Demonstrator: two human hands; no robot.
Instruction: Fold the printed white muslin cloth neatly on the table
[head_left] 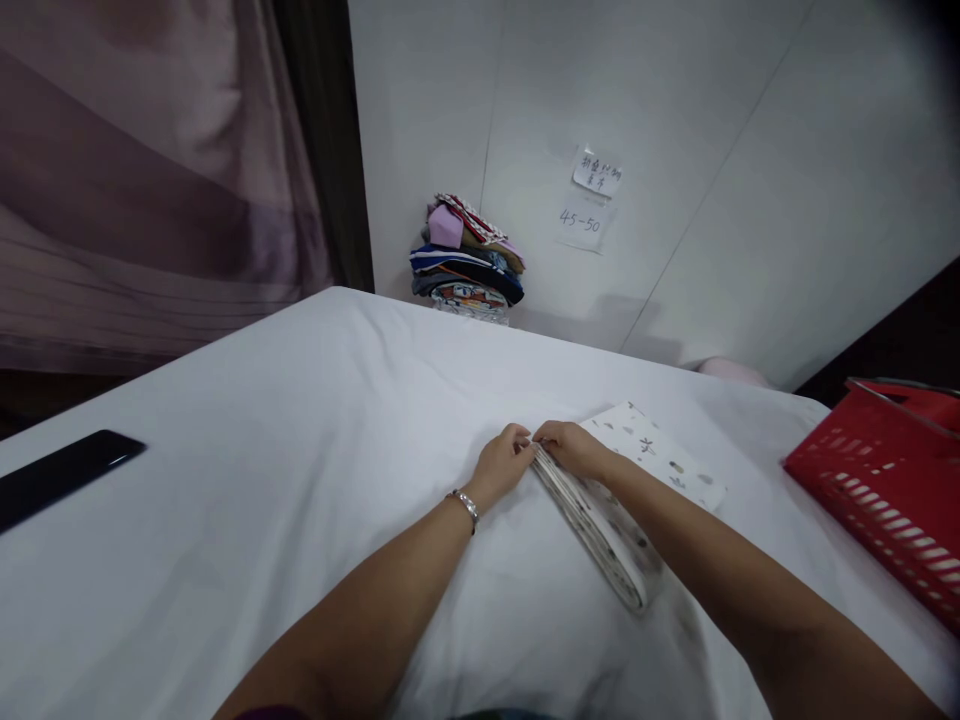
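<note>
A white cloth with a small leaf print (660, 455) lies on the white-covered table, partly folded into a narrow layered strip. My left hand (504, 465), with a bracelet on its wrist, pinches the far end of the folded layers. Right beside it, my right hand (574, 448) grips the same end from the other side, fingers bent over the edge. The layered strip runs from both hands toward me, and a flat printed part spreads out behind my right forearm. My fingertips partly hide the gripped corner.
A red plastic basket (881, 490) stands at the table's right edge. Folded fabrics (469, 260) are stacked by the wall at the back. A dark flat object (64, 475) lies at the left. Paper notes (585, 222) are stuck on the wall; a pinkish curtain (150, 180) hangs left.
</note>
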